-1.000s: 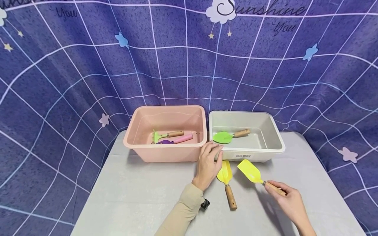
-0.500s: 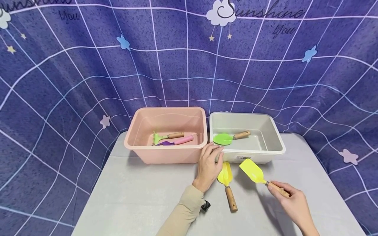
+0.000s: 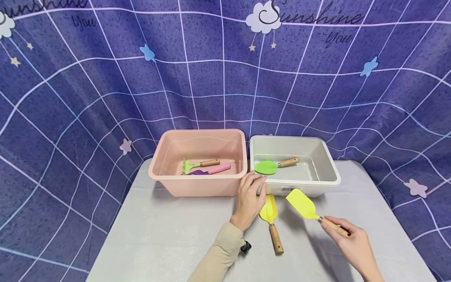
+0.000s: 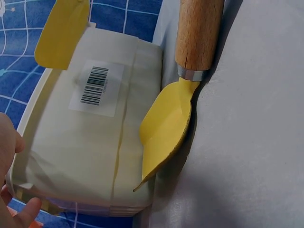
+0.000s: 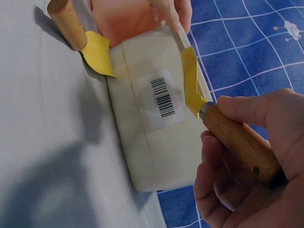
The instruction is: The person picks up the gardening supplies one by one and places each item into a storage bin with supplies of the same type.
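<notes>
Raised yellow trowel near a bin wall: a snagged blade or twisting handle looks the likeliest trouble.
Your right hand (image 3: pixel 354 239) pinches the wooden handle between thumb and curled fingers, holding the square-ended yellow trowel (image 3: pixel 303 204) above the table (image 3: pixel 169 239), just on the near side of the off-white bin (image 3: pixel 308 191). A knock on that bin's near rim could roll the handle in your grip; carried too low, the blade would probably catch there. Your left hand (image 3: pixel 248 199) is at the bin's near-left corner; whether it pinches the rim or merely rests, you cannot tell, so a bump might slide the bin. Sweeping left risks clipping those fingers or the second yellow trowel (image 3: pixel 269 209) lying beside them. Inside, the green trowel (image 3: pixel 266 167) could get struck by a careless drop.
</notes>
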{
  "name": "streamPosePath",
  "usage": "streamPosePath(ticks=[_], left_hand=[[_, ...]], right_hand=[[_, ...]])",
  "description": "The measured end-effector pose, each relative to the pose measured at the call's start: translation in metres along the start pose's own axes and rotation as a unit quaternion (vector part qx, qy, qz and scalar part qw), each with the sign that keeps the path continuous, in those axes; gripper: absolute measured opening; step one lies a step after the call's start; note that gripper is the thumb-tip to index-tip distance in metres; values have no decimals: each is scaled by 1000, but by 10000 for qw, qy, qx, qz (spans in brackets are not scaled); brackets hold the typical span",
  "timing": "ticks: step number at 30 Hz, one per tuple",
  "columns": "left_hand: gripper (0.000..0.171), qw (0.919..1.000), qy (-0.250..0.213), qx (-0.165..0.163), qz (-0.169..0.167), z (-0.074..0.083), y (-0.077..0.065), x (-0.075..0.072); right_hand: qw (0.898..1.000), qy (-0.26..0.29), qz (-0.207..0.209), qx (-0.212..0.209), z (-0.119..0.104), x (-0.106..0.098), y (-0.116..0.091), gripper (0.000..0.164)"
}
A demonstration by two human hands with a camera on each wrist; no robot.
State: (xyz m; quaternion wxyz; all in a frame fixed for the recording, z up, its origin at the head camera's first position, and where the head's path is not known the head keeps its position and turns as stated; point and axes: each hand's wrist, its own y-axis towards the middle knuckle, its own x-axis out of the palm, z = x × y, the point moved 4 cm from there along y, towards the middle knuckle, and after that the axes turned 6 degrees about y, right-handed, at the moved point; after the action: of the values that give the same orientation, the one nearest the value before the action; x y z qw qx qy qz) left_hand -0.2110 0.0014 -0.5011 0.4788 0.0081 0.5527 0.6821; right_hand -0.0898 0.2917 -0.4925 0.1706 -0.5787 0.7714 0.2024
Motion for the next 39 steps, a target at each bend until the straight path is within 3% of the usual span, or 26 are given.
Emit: streamPosePath(ticks=[6, 14, 39], left_hand=[[21, 10000, 29, -11, -41, 0, 0, 0], [22, 10000, -31, -42, -20, -1, 0, -1], [21, 9999, 30, 38, -101, 0, 0, -2]], right_hand=[[10000, -90, -18, -24, -3, -3, 0, 29], [9996, 221, -149, -89, -7, -8, 4, 29], [9977, -101, -400, -546, -26, -19, 21, 28]])
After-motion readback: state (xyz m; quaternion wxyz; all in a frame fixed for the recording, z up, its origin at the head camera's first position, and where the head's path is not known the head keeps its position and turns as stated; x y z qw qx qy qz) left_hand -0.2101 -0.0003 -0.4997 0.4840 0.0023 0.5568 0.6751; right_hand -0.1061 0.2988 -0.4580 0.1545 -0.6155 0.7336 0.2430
